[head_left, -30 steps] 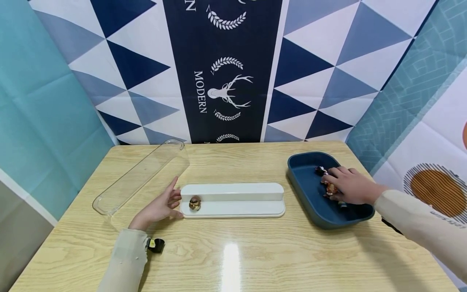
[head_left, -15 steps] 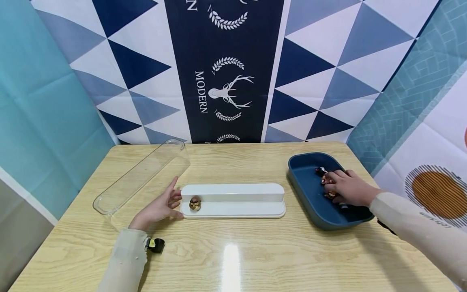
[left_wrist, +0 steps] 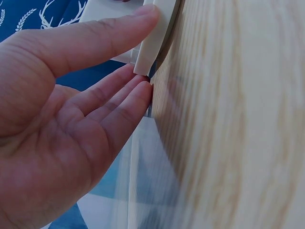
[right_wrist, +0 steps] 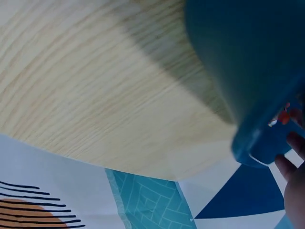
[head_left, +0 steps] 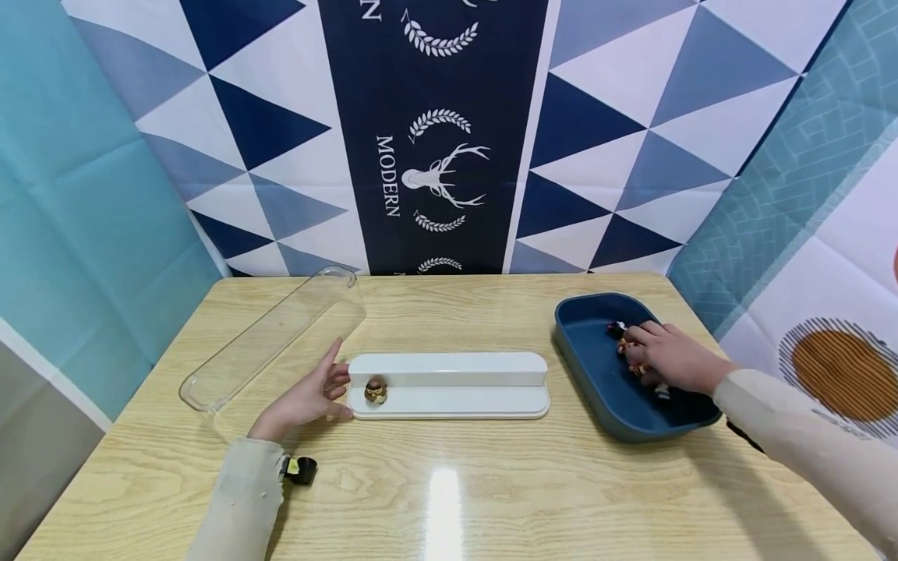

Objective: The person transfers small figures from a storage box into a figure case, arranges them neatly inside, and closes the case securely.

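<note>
Head view, left of the frame: a long, clear plastic tray lies aslant. Just right of it, the left hand, thumb and fingers apart, meets the left end of a white plastic stepped base, which runs lengthwise across the middle of the frame and bears 1 brown owl-like figurine at that end. At the right of the frame, a navy-blue, round-cornered bin holds several small multicoloured figurines, strung from upper left to lower right. They lie under and beside the fingertips of the right hand, clearly the nearer hand; that seems the deciding relation. It reaches in from the lower right, back of the hand up, fingers bent downward; whether it pinches any figurine, I cannot tell.
</note>
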Demonstrator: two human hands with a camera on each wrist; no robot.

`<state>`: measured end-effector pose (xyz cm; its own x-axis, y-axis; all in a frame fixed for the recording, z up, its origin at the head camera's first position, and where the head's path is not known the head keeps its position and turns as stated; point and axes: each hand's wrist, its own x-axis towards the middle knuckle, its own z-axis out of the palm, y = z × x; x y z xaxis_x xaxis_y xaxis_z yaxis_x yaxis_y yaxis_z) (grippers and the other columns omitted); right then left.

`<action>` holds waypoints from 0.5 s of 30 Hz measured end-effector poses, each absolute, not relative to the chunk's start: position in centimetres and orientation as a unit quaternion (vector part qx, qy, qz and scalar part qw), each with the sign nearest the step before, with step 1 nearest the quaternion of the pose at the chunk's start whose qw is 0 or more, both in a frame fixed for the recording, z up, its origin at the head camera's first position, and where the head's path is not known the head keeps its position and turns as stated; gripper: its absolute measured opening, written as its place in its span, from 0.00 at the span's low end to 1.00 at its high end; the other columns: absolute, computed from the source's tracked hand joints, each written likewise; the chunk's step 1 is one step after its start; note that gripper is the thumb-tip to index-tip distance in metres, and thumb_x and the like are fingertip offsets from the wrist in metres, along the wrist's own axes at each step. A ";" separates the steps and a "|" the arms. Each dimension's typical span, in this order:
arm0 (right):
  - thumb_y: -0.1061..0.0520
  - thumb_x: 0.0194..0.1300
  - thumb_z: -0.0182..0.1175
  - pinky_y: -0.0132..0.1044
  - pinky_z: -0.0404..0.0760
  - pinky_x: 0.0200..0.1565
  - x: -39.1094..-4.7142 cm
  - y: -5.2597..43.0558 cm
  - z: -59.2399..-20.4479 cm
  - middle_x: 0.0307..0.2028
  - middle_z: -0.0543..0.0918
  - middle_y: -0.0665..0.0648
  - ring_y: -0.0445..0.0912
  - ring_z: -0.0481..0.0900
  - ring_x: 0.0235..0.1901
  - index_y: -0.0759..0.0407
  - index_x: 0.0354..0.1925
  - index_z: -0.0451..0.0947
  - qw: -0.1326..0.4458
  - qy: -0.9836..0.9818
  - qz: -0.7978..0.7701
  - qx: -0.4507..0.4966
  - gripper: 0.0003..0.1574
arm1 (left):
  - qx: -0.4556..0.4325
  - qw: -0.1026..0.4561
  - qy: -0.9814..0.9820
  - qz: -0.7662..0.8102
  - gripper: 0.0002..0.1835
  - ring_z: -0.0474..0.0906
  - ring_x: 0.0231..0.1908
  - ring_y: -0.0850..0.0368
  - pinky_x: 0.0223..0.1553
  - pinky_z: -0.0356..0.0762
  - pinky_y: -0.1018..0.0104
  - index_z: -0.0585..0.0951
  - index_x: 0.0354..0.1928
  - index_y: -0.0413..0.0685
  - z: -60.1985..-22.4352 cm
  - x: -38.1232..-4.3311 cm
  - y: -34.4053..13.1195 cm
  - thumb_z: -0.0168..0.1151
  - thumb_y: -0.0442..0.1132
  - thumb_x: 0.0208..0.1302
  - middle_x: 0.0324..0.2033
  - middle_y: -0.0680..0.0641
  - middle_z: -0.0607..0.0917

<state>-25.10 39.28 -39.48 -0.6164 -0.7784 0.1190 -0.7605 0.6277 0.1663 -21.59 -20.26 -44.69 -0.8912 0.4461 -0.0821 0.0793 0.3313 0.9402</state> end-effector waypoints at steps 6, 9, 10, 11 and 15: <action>0.64 0.52 0.75 0.41 0.76 0.33 -25.1 38.5 -38.6 0.36 0.80 0.46 0.44 0.70 0.34 0.54 0.36 0.78 0.046 -0.918 0.060 0.390 0.17 | 0.164 0.169 0.796 0.557 0.68 0.56 0.68 0.24 0.69 0.59 0.40 0.24 0.75 0.38 -44.7 -21.6 -20.1 0.70 0.17 0.50 0.67 0.20 0.58; 0.65 0.55 0.73 0.39 0.76 0.32 -25.0 38.0 -37.9 0.34 0.81 0.45 0.42 0.71 0.33 0.54 0.37 0.76 0.041 -0.929 0.091 0.357 0.16 | 0.164 0.169 0.794 0.560 0.68 0.56 0.68 0.24 0.69 0.59 0.40 0.23 0.75 0.38 -44.7 -21.6 -20.1 0.69 0.17 0.50 0.67 0.20 0.58; 0.64 0.56 0.73 0.39 0.77 0.33 -25.0 37.8 -37.6 0.34 0.82 0.46 0.42 0.73 0.33 0.54 0.38 0.77 0.042 -0.931 0.099 0.349 0.15 | 0.165 0.169 0.794 0.560 0.68 0.56 0.68 0.24 0.69 0.59 0.40 0.23 0.74 0.37 -44.7 -21.6 -20.1 0.69 0.16 0.50 0.67 0.20 0.58; 0.64 0.56 0.72 0.40 0.79 0.33 -25.0 37.6 -37.4 0.34 0.83 0.47 0.43 0.75 0.33 0.56 0.39 0.77 0.046 -0.933 0.104 0.341 0.15 | 0.166 0.168 0.793 0.561 0.68 0.56 0.68 0.24 0.69 0.59 0.40 0.23 0.74 0.37 -44.7 -21.6 -20.2 0.69 0.16 0.50 0.67 0.20 0.58; 0.64 0.60 0.69 0.46 0.83 0.36 -24.9 37.0 -36.4 0.36 0.84 0.53 0.48 0.81 0.34 0.59 0.45 0.79 0.047 -0.944 0.130 0.299 0.14 | 0.166 0.168 0.791 0.565 0.68 0.56 0.68 0.24 0.69 0.58 0.40 0.22 0.74 0.37 -44.8 -21.7 -20.2 0.69 0.16 0.50 0.67 0.20 0.58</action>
<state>-24.89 37.00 -36.43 -0.8171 -0.5519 0.1666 -0.5764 0.7877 -0.2172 -21.71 -20.25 -44.77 -0.8881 0.4528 -0.0786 0.0724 0.3068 0.9490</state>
